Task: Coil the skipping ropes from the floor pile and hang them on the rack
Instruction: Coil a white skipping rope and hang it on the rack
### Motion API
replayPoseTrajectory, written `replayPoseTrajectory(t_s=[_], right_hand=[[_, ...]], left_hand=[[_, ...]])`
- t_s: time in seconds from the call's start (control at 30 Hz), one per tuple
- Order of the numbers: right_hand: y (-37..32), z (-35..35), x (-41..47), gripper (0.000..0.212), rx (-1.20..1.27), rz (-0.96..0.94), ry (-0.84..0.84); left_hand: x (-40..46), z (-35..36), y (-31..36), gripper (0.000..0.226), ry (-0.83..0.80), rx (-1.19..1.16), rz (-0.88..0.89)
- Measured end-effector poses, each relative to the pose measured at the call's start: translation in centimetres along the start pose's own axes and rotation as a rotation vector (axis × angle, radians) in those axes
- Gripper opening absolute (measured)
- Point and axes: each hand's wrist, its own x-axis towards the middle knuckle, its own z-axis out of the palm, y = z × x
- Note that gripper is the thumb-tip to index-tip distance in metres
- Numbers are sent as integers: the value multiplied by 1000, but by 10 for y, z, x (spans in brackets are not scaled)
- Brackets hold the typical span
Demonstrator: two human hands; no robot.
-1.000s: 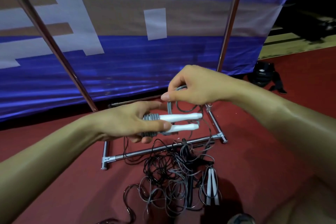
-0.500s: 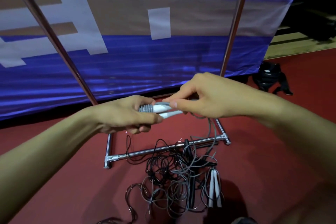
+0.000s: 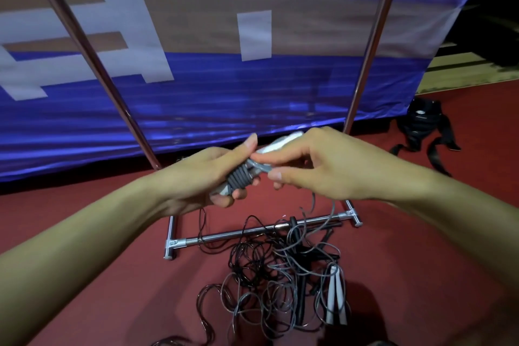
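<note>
- Head view: the left hand (image 3: 202,177) grips a skipping rope (image 3: 238,177), its grey cord wound around white handles, held above the red floor (image 3: 84,233).
- The right hand (image 3: 317,166) pinches the cord's loose end at the bundle, apparently between thumb and forefinger.
- Below, nearer, the tangled pile (image 3: 275,284) lies against the rack (image 3: 252,232) base bar.
- A blue banner (image 3: 252,98) hangs behind.
</note>
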Motion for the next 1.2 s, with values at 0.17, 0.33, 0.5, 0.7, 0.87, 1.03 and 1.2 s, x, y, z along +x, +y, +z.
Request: replayPoseTrajectory(t_s=[0.17, 0.33, 0.5, 0.7, 0.87, 1.03, 1.2], right_hand=[[-3, 10, -2, 24, 321, 1, 206], [16, 8, 0, 32, 270, 38, -163], [29, 10, 4, 58, 439, 50, -283], [15, 9, 5, 47, 313, -11, -279], [6, 14, 7, 44, 174, -35, -266], [29, 9, 10, 42, 328, 36, -267], [49, 5, 11, 50, 508, 116, -387]], left_hand=[[2, -6, 9, 51, 42, -184, 29], [-3, -8, 7, 43, -49, -223, 58], [-8, -6, 6, 23, -89, -117, 103], [-9, 4, 10, 56, 101, -81, 171], [-7, 9, 13, 58, 204, -62, 193], [-11, 4, 12, 39, 151, -9, 247], [-10, 3, 14, 27, 136, -36, 256]])
